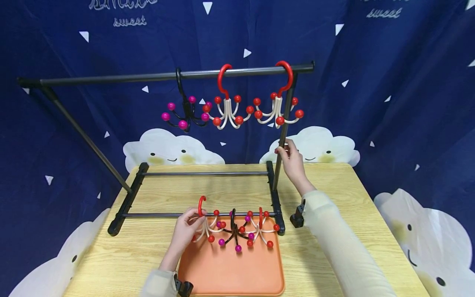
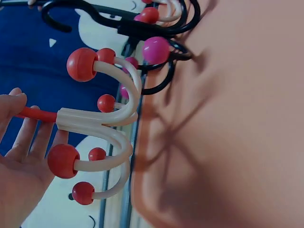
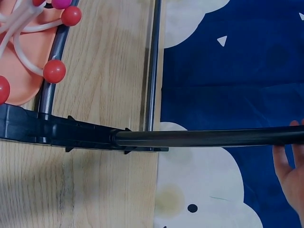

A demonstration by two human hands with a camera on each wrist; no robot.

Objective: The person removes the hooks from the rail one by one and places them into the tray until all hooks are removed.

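Note:
My left hand (image 1: 182,231) pinches the red hook of a white multi-arm hanger (image 2: 92,117) with red ball tips, above the left back edge of an orange tray (image 1: 231,270). In the left wrist view its arms point away from the palm. Beside it in the tray are a black hanger (image 1: 234,232) with magenta balls and another white hanger (image 1: 259,229) with a red hook. My right hand (image 1: 293,163) grips the right upright post (image 3: 209,138) of a dark rack. In the right wrist view only part of this hand shows.
From the rack's top bar (image 1: 126,78) hang a black hanger (image 1: 187,110) and two white hangers, one central (image 1: 227,108), one near the right end (image 1: 277,108). The rack's black feet (image 1: 128,202) stand on a wooden table (image 1: 326,247). A blue curtain (image 1: 237,33) hangs behind.

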